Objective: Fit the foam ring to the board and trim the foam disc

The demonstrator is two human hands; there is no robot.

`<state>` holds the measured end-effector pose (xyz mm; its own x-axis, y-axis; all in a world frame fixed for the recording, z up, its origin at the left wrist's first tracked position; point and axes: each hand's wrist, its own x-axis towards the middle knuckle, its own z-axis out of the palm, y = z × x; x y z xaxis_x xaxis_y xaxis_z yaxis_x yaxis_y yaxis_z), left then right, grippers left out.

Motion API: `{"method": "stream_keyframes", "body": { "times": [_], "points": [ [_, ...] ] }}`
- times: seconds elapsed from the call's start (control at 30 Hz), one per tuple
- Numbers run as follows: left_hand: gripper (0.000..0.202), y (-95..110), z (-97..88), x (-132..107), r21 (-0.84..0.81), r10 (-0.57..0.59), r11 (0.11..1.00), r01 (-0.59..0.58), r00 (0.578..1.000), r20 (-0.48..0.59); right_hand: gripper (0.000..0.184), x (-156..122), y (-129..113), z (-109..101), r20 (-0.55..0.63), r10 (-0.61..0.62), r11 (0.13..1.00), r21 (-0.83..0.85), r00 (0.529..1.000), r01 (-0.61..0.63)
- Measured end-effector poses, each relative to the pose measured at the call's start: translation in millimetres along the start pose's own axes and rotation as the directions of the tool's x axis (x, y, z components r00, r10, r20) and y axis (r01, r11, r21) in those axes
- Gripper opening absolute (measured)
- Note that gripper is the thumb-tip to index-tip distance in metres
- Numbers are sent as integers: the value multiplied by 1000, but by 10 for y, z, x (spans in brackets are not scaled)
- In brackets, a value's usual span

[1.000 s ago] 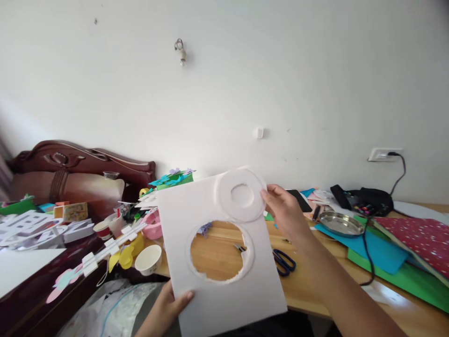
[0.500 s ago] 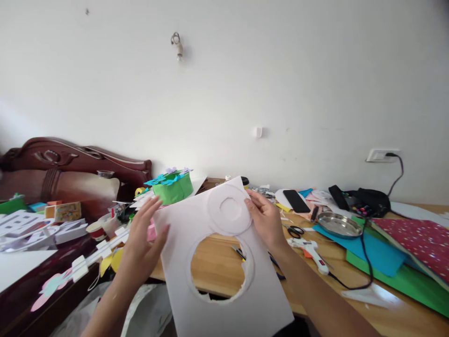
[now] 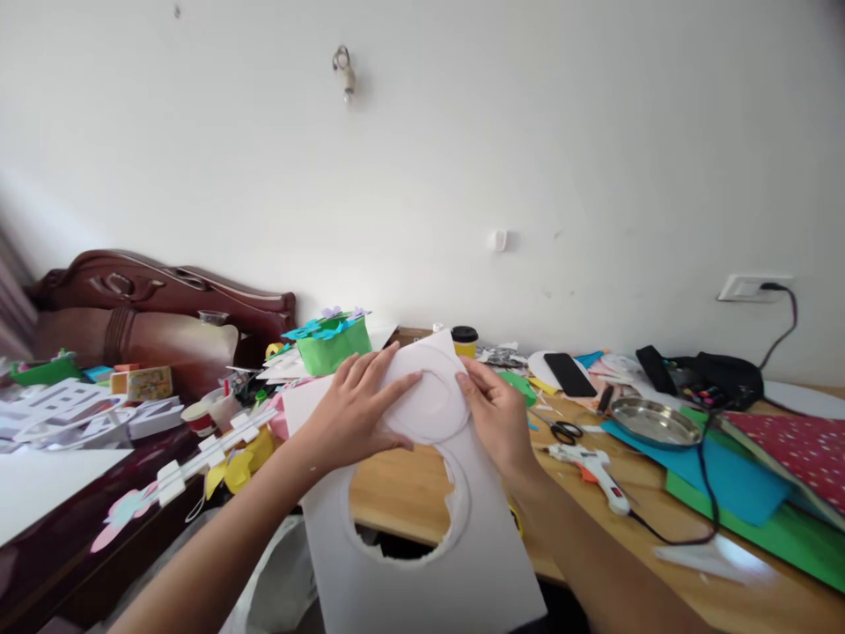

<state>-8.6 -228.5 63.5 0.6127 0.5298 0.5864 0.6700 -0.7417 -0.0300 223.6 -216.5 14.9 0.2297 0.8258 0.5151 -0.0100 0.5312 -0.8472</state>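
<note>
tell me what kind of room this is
Probably a bedroom used for crafts: a carved wooden headboard stands beside a table strewn with coloured paper, scissors and a glue gun.

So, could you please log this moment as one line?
left hand: on foam ring | right hand: on ring | white foam sheet: round hole, beneath

Two hands (image 3: 356, 409), one foam sheet (image 3: 429, 563), perhaps one ring (image 3: 432, 396).
</note>
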Motion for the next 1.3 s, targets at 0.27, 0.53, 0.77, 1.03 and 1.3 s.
{"method": "stream_keyframes", "body": {
  "times": [0.27, 0.53, 0.77, 1.03, 1.3],
  "points": [
    [79, 47, 11, 85, 114, 67, 991, -66, 998, -5, 47, 25, -71, -6, 20, -2, 1000, 29, 1000, 2],
    [78, 134, 66, 62, 307, 94, 947, -98, 995, 28, 45, -23, -62, -34, 14, 7, 1000, 11, 1000, -7],
    [84, 119, 148, 13, 290, 85, 953, -91, 996, 31, 47, -71, -5, -23, 16, 18, 1000, 15, 1000, -19],
    [89, 141, 73, 45, 255, 132, 957, -138, 990, 41, 45, -149, -52, -7, 12, -15, 1000, -17, 1000, 15],
    [90, 108, 66, 12, 248, 131, 959, -138, 990, 43, 46, -162, -24, -14, 96, 26, 997, 77, 995, -33]
  ]
}}
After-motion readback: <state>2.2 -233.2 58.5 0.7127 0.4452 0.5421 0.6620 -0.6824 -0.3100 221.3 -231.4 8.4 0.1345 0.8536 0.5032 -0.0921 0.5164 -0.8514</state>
